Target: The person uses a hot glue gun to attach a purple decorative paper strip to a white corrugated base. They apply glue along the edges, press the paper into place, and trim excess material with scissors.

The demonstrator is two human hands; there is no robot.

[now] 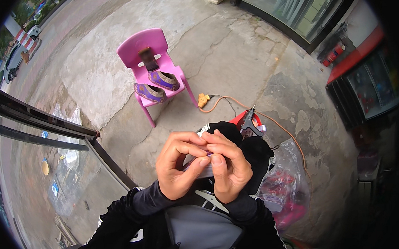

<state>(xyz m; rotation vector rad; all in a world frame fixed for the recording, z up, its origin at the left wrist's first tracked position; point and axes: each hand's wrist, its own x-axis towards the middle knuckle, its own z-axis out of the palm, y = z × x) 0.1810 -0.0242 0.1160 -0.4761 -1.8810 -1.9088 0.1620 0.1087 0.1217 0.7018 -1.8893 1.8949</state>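
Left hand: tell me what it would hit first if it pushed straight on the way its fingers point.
Probably the right hand: the left hand curls rightward, fingertips already touching it over a small pale piece. Depth is uncertain.

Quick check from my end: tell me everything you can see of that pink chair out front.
The pink chair is a small moulded plastic one with a slotted backrest and splayed legs. It stands upright on the cracked concrete ground, beyond the hands. Two purple embroidered shoes lie on its seat, and a dark brown object leans against its backrest.
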